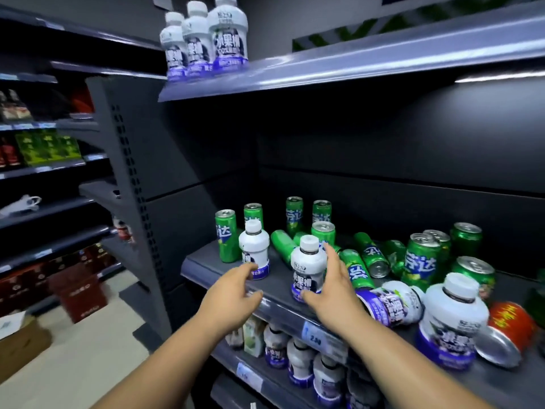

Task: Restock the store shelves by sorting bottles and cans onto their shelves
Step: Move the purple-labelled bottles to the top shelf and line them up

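On the middle shelf (203, 261), beside green cans (225, 236), two white bottles stand upright; the left hand (233, 293) hovers open by the left bottle (253, 249); the right hand (333, 287), fingers straight, cups the centre bottle (308, 267).

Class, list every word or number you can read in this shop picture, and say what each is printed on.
"芬达": green cans, clearest on the upright one at right.
"小果椰": white bottles, clearest on the top shelf.
"100%": beneath that; the rest is blurred.
"2.5", next digit unsure: price tag on the middle shelf's edge.
Red can: yellow lettering too blurred to read.
Other shelf tags and goods: unreadable.
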